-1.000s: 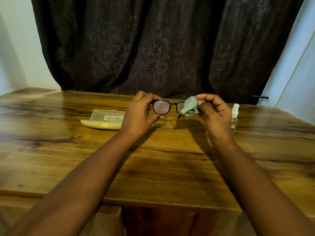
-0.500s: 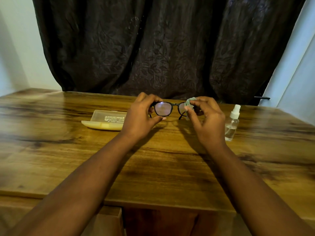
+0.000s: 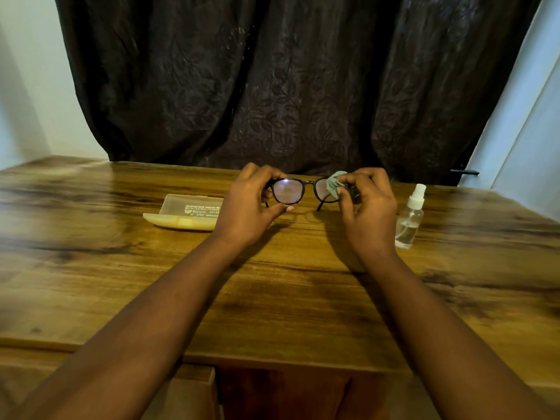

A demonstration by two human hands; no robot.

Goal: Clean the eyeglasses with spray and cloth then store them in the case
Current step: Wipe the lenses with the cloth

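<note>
Eyeglasses [image 3: 298, 192]: dark, thin full-rim frame, two rounded-rectangular lenses joined by a narrow bridge. Held up above the tabletop [image 3: 272, 286], lenses facing the camera, near the far centre of the surface. Lens on the left-hand side fully exposed; shows a pale pinkish-white glare over most of its area. Lens on the right-hand side about half covered by the cloth [image 3: 335, 184]. One dark temple tip hangs below the frame at centre; another shows just beside the left thumb.

Left hand [image 3: 248, 207]: grip closed on the left end of the frame, fingers curled over the top rim, thumb underneath.

Right hand [image 3: 368, 213]: grip pinched on the cloth, thumb and fingertips pressing it against the lens. Cloth is pale grey-green, bunched and creased, a small fold standing above the frame's top edge.

Case [image 3: 185, 212]: pale yellow, translucent, lying open on the tabletop to the left of the left hand, printed text on the lid; partly hidden by the left wrist.

Spray bottle [image 3: 409, 221]: clear, white nozzle cap, upright on the tabletop just to the right of the right hand, part-filled with clear liquid.

Dark patterned curtain [image 3: 288, 86] behind the tabletop.
</note>
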